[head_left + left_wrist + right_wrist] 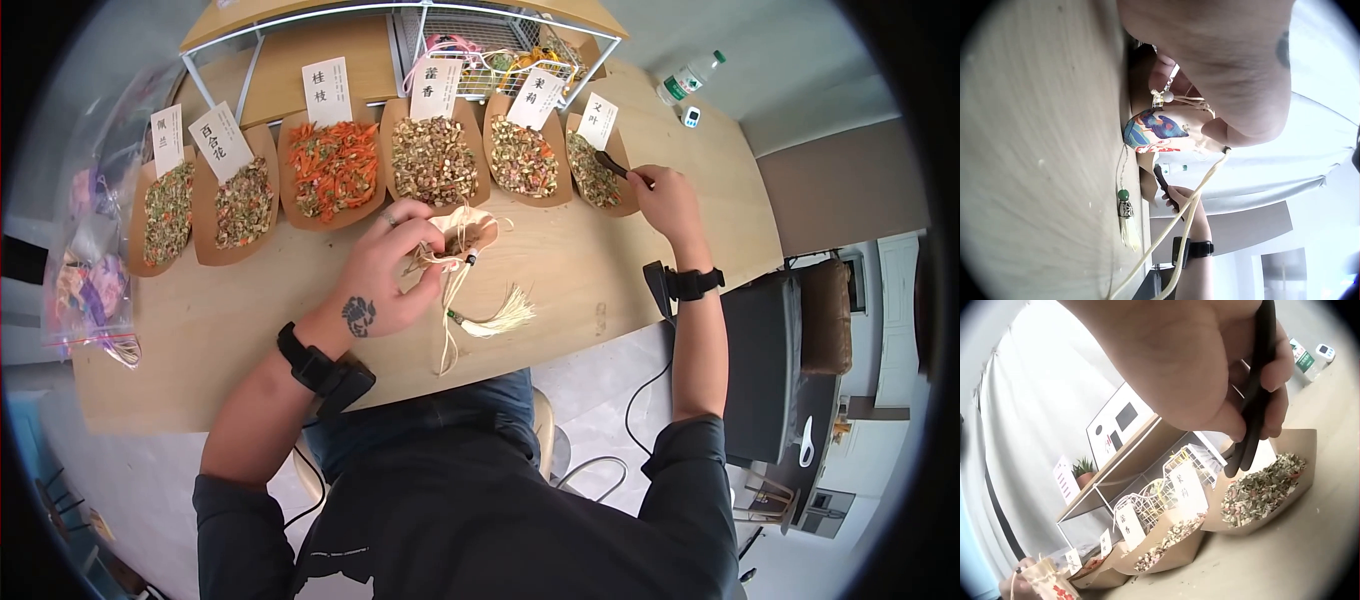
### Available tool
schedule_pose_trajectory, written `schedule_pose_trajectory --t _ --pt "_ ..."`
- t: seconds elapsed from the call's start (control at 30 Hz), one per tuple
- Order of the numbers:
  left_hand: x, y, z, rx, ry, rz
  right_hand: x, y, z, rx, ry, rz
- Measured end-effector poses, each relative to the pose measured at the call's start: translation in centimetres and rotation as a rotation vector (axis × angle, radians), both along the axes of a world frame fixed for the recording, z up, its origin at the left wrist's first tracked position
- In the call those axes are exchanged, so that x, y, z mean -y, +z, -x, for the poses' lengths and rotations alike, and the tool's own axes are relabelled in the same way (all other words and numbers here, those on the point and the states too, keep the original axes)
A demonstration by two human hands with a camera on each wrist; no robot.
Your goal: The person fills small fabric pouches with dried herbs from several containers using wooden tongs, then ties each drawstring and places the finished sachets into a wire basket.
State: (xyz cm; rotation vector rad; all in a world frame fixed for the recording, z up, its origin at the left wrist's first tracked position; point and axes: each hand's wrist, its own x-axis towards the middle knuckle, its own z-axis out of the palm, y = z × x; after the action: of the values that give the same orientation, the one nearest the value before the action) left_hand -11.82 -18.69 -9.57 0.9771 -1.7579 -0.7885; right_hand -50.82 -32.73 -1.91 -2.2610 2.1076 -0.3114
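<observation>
My left hand [385, 268] holds the rim of a cream drawstring pouch [484, 232] over the table, its mouth open and some brown material inside. A colourful blue and red pattern covers the pouch side [1163, 128] in the left wrist view. Its cords hang down, and a pale tassel [505, 314] with a green bead [1124, 194] lies on the table. My right hand [668, 205] grips dark tongs [1254, 412], tips at the rightmost paper tray [628, 198], over its greenish chopped herbs [1263, 490].
Several brown paper trays with dried herbs and label cards stand in a row, among them orange pieces [333, 170]. Behind them is a shelf [320, 60] with a wire basket [490, 70]. A plastic bag [90, 250] lies left; a bottle [690, 80] and small white device [691, 117] sit right.
</observation>
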Motion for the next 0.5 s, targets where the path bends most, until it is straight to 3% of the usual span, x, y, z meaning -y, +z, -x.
schedule_pose_trajectory --t 0.2,0.5 --pt "0.1 -0.1 -0.2 0.015 -0.004 0.005 2.0 -0.7 0.1 -0.059 -0.111 -0.079" --pt "0.1 0.0 -0.1 0.022 -0.007 0.012 3.2 -1.0 0.8 0.228 -0.052 -0.305"
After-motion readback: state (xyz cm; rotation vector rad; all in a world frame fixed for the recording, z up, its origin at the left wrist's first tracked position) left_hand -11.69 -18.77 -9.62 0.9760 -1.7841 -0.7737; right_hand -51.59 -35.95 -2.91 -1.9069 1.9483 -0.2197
